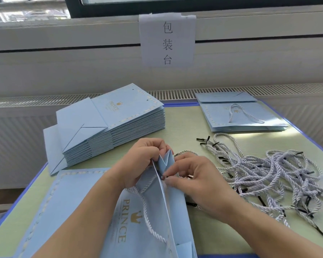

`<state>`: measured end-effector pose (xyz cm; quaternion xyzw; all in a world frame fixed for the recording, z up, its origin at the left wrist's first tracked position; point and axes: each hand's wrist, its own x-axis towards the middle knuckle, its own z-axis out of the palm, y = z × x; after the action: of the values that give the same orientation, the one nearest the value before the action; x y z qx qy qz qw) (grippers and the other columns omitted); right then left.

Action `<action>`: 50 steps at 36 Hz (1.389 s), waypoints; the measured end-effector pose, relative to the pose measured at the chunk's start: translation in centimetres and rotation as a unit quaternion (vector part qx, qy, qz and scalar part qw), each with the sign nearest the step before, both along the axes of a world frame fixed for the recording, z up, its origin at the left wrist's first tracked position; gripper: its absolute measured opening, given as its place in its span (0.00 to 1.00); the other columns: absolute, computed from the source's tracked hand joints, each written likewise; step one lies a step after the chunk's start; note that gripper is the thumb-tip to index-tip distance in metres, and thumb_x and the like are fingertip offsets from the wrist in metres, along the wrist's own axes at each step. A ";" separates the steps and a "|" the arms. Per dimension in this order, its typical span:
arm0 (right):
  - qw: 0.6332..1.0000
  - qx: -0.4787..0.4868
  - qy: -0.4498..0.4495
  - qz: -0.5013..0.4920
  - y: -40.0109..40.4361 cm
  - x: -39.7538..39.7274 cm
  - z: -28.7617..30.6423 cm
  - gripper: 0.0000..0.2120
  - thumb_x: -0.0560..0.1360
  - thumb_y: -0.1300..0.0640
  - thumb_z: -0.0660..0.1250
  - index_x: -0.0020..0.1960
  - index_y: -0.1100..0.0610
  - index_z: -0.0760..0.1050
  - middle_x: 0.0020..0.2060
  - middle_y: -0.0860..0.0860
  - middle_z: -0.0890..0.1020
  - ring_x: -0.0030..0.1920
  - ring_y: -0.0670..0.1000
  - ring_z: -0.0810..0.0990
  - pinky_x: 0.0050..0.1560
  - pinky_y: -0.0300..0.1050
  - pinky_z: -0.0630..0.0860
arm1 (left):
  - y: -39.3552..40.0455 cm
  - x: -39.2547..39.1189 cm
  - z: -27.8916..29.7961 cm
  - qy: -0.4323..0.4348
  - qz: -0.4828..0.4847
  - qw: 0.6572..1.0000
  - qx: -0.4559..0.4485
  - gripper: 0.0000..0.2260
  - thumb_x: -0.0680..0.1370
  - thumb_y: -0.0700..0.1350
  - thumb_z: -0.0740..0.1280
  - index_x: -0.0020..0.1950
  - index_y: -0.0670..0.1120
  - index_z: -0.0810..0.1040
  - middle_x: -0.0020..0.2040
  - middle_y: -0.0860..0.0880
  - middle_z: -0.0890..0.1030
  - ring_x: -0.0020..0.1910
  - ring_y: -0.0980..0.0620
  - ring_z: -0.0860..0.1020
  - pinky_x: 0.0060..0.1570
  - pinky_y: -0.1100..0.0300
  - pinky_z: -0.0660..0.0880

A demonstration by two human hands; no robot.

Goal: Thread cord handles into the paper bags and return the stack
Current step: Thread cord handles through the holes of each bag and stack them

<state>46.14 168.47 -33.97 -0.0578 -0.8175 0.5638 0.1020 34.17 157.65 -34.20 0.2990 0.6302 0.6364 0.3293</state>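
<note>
A light blue paper bag printed PRINCE stands partly opened in front of me, its folded side gusset pointing up. My left hand grips the bag's top edge at the gusset. My right hand pinches a black cord tip at a punched hole in the bag's near panel. A white twisted cord handle hangs across the bag's printed face. Another flat bag lies underneath at the left.
A tall stack of flat blue bags sits at the back left. A low stack of bags with a cord handle lies at the back right. A tangle of loose white cords with black tips covers the right side of the green table.
</note>
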 end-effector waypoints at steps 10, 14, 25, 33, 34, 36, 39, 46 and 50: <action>0.999 -0.035 -0.008 0.005 0.8 0.6 0.5 0.05 0.77 0.56 0.64 0.45 0.49 0.77 0.26 0.39 0.72 0.29 0.44 0.66 0.30 0.34 0.64 | -0.4 -0.4 0.2 -0.033 0.003 0.999 0.017 0.05 0.58 0.34 0.55 0.28 0.42 0.67 0.39 0.41 0.70 0.32 0.48 0.69 0.33 0.60 0.68; 0.994 0.106 -0.023 0.004 1.8 0.7 0.6 0.07 0.75 0.51 0.64 0.52 0.48 0.69 0.36 0.38 0.77 0.29 0.42 0.67 0.34 0.38 0.66 | -0.3 -0.4 0.1 -0.033 0.002 0.999 0.012 0.05 0.58 0.34 0.56 0.27 0.43 0.68 0.39 0.42 0.71 0.35 0.48 0.68 0.34 0.59 0.67; 0.995 0.045 -0.046 0.072 4.5 1.3 2.1 0.03 0.77 0.57 0.66 0.49 0.51 0.75 0.23 0.45 0.65 0.26 0.46 0.63 0.30 0.38 0.62 | -0.6 -0.3 0.4 -0.022 0.008 1.000 -0.002 0.05 0.58 0.35 0.56 0.27 0.44 0.67 0.39 0.42 0.70 0.35 0.48 0.69 0.35 0.58 0.67; 0.968 -0.200 0.074 0.135 7.9 1.9 3.9 0.10 0.64 0.56 0.78 0.44 0.56 0.81 0.25 0.48 0.68 0.23 0.42 0.63 0.23 0.31 0.59 | -0.4 -0.4 0.3 -0.027 0.007 1.000 -0.011 0.05 0.58 0.35 0.55 0.27 0.44 0.67 0.39 0.42 0.70 0.33 0.49 0.68 0.35 0.58 0.66; 0.956 -0.240 0.093 0.141 8.3 1.8 3.8 0.13 0.61 0.54 0.79 0.43 0.55 0.81 0.24 0.47 0.69 0.23 0.42 0.63 0.23 0.31 0.58 | -0.4 -0.4 0.3 -0.028 0.007 1.000 -0.011 0.05 0.58 0.35 0.55 0.27 0.44 0.67 0.39 0.42 0.69 0.33 0.49 0.68 0.34 0.58 0.66; 0.932 -0.312 0.134 0.131 9.2 1.7 3.7 0.14 0.59 0.52 0.79 0.42 0.54 0.81 0.23 0.46 0.70 0.21 0.41 0.64 0.23 0.33 0.58 | -0.4 -0.4 0.3 -0.029 0.006 0.999 -0.011 0.05 0.57 0.35 0.55 0.27 0.43 0.67 0.39 0.42 0.69 0.33 0.48 0.68 0.33 0.59 0.67; 0.885 -0.401 0.188 0.145 10.9 1.7 3.8 0.10 0.64 0.55 0.76 0.43 0.54 0.80 0.25 0.46 0.73 0.22 0.41 0.68 0.23 0.32 0.65 | -0.4 -0.4 0.3 -0.032 0.002 0.999 -0.009 0.04 0.58 0.35 0.55 0.28 0.43 0.66 0.38 0.43 0.70 0.33 0.49 0.68 0.33 0.61 0.69; 0.771 -0.608 0.185 0.050 14.4 3.3 4.8 0.12 0.82 0.60 0.55 0.58 0.68 0.71 0.43 0.65 0.78 0.39 0.61 0.78 0.40 0.50 0.75 | -0.5 -0.5 0.4 -0.036 -0.008 0.999 -0.011 0.04 0.58 0.34 0.55 0.29 0.42 0.65 0.37 0.43 0.72 0.32 0.50 0.70 0.32 0.62 0.70; 0.773 -0.600 0.192 -0.078 15.3 3.7 4.6 0.15 0.82 0.64 0.52 0.66 0.70 0.65 0.64 0.67 0.73 0.63 0.64 0.73 0.59 0.58 0.74 | -0.5 -0.6 0.4 -0.036 -0.009 0.999 -0.015 0.05 0.58 0.34 0.55 0.28 0.42 0.67 0.37 0.44 0.72 0.32 0.50 0.69 0.32 0.61 0.70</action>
<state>49.82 183.73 -29.42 -0.0611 -0.2699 0.9293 0.2447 33.57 157.13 -33.79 0.2765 0.6248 0.6339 0.3625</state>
